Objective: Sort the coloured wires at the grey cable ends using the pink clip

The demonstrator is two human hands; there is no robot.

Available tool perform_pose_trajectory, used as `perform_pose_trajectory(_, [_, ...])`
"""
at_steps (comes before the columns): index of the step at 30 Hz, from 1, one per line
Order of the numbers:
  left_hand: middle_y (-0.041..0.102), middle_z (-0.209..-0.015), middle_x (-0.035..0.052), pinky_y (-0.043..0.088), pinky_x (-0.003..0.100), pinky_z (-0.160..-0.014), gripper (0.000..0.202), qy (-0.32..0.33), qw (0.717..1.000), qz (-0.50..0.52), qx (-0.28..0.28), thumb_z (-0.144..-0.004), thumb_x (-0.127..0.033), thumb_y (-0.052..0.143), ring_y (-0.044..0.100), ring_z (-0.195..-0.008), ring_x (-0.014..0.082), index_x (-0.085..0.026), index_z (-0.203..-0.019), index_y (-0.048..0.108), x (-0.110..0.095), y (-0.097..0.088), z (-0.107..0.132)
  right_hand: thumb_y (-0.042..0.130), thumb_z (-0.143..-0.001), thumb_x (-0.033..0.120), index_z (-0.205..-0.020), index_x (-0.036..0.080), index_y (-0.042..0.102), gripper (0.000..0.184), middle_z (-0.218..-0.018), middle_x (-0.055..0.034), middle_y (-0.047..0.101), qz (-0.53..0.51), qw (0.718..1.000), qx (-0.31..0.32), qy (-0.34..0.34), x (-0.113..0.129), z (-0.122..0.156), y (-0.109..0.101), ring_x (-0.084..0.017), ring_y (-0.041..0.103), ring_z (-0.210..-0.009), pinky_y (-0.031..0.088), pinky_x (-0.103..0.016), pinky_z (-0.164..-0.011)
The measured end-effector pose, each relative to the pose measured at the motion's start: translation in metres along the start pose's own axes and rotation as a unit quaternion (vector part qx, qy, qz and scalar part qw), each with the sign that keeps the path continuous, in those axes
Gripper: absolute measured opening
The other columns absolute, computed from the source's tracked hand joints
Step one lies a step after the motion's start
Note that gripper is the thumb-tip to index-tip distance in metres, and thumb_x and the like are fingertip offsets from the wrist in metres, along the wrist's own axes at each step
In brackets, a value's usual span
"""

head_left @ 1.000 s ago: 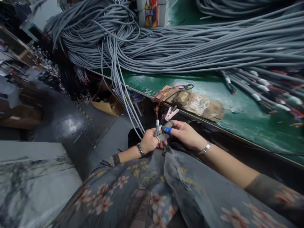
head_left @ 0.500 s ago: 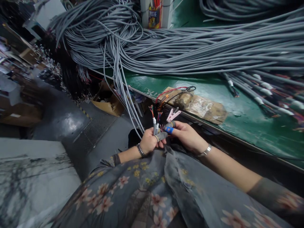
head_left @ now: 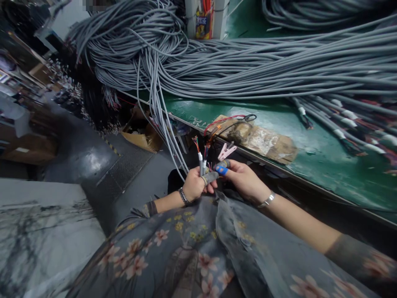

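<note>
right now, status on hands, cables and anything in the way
Left hand closed around gray cables, colored wire ends up. Right hand beside them, grip unclear. Pink clip close by right hand.

there are two hands (head_left: 194,185) (head_left: 248,180) and one pink clip (head_left: 227,152).

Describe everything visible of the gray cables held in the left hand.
At least two gray cables stand side by side, nearly upright, in the closed left hand. Their jackets look like smooth plastic, each topped by a white band. Thin colored wires stick out above, spread loosely; orange, red and green show on the left cable, while the other's look darker. The hand hides the lower parts. Whether the right hand, close by, touches them is unclear.
</note>
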State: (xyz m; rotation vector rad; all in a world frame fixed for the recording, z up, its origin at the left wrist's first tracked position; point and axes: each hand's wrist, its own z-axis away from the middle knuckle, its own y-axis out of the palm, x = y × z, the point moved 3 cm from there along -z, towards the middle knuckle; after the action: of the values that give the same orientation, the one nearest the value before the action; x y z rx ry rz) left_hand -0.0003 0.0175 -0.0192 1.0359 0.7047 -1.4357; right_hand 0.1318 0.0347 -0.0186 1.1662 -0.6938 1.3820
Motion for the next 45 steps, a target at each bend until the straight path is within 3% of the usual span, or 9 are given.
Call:
perform_pose_trajectory(7, [0.057, -0.049, -0.0011, 0.025, 0.018, -0.032, 0.049, -0.004, 0.999, 0.045, -0.011, -0.055, -0.058, 0.074, 0.047, -0.033, 0.0066, -0.015, -0.062, 0.053, -0.002, -0.002, 0.000, 0.082, -0.056, 0.048, -0.061, 0.020, 0.060, 0.036, -0.055, 0.0040, 0.053, -0.119, 0.993, 0.002, 0.021, -0.004, -0.003, -0.008, -0.010, 0.047, -0.052, 0.042, -0.025, -0.054])
perform_pose_trajectory(11, [0.055, -0.047, -0.0022, 0.025, 0.019, -0.031, 0.049, -0.016, 0.997, 0.078, 0.018, -0.052, -0.057, 0.075, 0.043, -0.030, 0.0060, -0.015, -0.065, 0.055, -0.009, 0.000, -0.004, 0.074, -0.065, 0.058, -0.072, 0.023, 0.065, 0.037, -0.066, 0.0011, 0.062, -0.199, 0.979, 0.006, 0.035, 0.000, -0.015, -0.017, -0.011, 0.052, -0.056, 0.047, -0.025, -0.056])
perform_pose_trajectory(14, [0.055, -0.046, -0.0026, 0.025, 0.019, -0.030, 0.047, -0.018, 0.994, 0.097, 0.036, -0.051, -0.054, 0.077, 0.041, -0.029, 0.0059, -0.015, -0.064, 0.054, -0.014, 0.003, -0.008, 0.073, -0.062, 0.065, -0.076, 0.022, 0.066, 0.045, -0.071, -0.0004, 0.064, -0.193, 0.981, 0.020, 0.014, 0.006, -0.023, -0.015, -0.011, 0.053, -0.058, 0.047, -0.024, -0.054])
perform_pose_trajectory(22, [0.055, -0.045, -0.0027, 0.025, 0.018, -0.029, 0.047, -0.028, 0.992, 0.116, 0.049, -0.048, -0.052, 0.078, 0.041, -0.029, 0.0058, -0.015, -0.062, 0.052, -0.013, 0.008, -0.015, 0.075, -0.056, 0.068, -0.069, 0.019, 0.065, 0.051, -0.063, -0.0001, 0.060, -0.204, 0.977, 0.054, -0.010, 0.006, -0.033, -0.003, -0.012, 0.052, -0.057, 0.045, -0.025, -0.053])
perform_pose_trajectory(30, [0.054, -0.046, -0.0024, 0.024, 0.019, -0.031, 0.048, -0.038, 0.995, 0.085, 0.046, -0.052, -0.055, 0.076, 0.041, -0.030, 0.0052, -0.015, -0.062, 0.052, -0.007, 0.006, -0.016, 0.078, -0.058, 0.062, -0.075, 0.021, 0.062, 0.048, -0.068, 0.0002, 0.064, -0.245, 0.969, 0.012, -0.012, -0.002, -0.041, -0.005, -0.015, 0.059, -0.066, 0.045, -0.027, -0.057])
perform_pose_trajectory(35, [0.054, -0.045, -0.0022, 0.024, 0.019, -0.031, 0.045, -0.031, 0.995, 0.087, 0.046, -0.053, -0.053, 0.075, 0.041, -0.030, 0.0056, -0.015, -0.060, 0.051, -0.006, 0.006, -0.015, 0.077, -0.055, 0.066, -0.070, 0.021, 0.060, 0.050, -0.068, 0.0003, 0.062, -0.257, 0.966, 0.013, 0.012, -0.001, -0.037, -0.003, -0.014, 0.056, -0.062, 0.043, -0.026, -0.054])
perform_pose_trajectory(39, [0.054, -0.045, -0.0027, 0.025, 0.019, -0.030, 0.047, -0.025, 0.995, 0.086, 0.038, -0.051, -0.054, 0.077, 0.041, -0.029, 0.0060, -0.015, -0.061, 0.052, -0.007, 0.005, -0.008, 0.065, -0.064, 0.072, -0.072, 0.022, 0.062, 0.051, -0.072, -0.0020, 0.064, -0.254, 0.966, 0.035, 0.041, 0.002, -0.029, -0.004, -0.015, 0.055, -0.060, 0.045, -0.027, -0.055])
perform_pose_trajectory(45, [0.054, -0.046, -0.0039, 0.024, 0.018, -0.031, 0.050, -0.004, 0.996, 0.094, 0.013, -0.051, -0.057, 0.076, 0.042, -0.030, 0.0052, -0.015, -0.065, 0.053, -0.011, 0.007, -0.003, 0.081, -0.058, 0.054, -0.071, 0.022, 0.064, 0.038, -0.069, 0.0019, 0.062, -0.250, 0.968, 0.025, 0.005, 0.008, -0.026, -0.007, -0.011, 0.050, -0.058, 0.043, -0.022, -0.053])
